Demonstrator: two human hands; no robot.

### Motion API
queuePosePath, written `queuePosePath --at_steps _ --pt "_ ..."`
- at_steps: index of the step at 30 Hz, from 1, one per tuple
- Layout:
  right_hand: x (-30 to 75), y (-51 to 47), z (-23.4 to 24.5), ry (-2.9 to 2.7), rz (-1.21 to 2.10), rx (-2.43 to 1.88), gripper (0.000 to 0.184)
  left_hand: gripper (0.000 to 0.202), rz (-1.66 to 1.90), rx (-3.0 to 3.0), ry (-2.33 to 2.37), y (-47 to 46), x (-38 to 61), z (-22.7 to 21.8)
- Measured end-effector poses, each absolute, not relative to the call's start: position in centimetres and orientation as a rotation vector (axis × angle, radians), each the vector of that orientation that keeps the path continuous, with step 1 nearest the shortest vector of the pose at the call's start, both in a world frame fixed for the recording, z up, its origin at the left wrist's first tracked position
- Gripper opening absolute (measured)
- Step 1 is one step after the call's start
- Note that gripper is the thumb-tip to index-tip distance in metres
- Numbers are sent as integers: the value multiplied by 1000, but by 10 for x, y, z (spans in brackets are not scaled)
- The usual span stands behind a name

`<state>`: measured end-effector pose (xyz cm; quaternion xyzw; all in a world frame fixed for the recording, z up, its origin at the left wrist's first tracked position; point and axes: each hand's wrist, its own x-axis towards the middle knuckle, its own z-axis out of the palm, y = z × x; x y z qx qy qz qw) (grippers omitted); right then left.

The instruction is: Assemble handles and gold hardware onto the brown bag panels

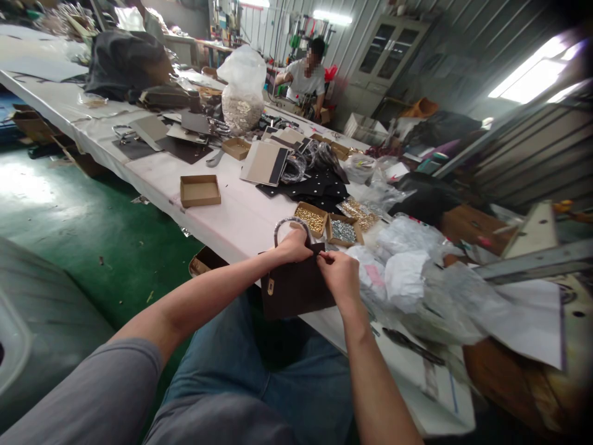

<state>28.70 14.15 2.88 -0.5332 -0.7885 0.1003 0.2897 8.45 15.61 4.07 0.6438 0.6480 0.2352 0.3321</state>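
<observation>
A dark brown bag panel (296, 293) hangs over the near table edge above my lap, with a small gold metal fitting (270, 285) on its left side. My left hand (295, 245) is closed on the panel's top edge. Beside that hand arches a curved bag handle (279, 227) in a clear wrap. The fingertips of my right hand (341, 272) pinch together at the panel's upper right corner; whatever small thing may be between them is hidden. Just beyond the hands are a cardboard box of gold hardware (311, 219) and another of silver hardware (343, 230).
On the white table (241, 216) lie a shallow cardboard box (200, 191), beige panels (264, 162) and black studded pieces (319, 188). Crumpled plastic bags (407, 278) crowd the right, near dark pliers (412, 346). A co-worker (306, 80) is at the far end.
</observation>
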Motion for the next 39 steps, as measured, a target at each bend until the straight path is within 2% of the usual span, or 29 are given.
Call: queuePosePath --at_steps 6,15,23,39 --pt "281 139 27 -2177 159 -1455 22 20 619 1690 1687 153 85 37" --pt "283 153 41 -2364 208 -1444 18 21 620 1727 1707 147 89 34" --pt "278 134 37 -2127 230 -1551 22 24 616 1701 1715 154 81 33" --pt "279 151 41 -2340 240 -1493 18 19 642 1757 1702 144 84 34"
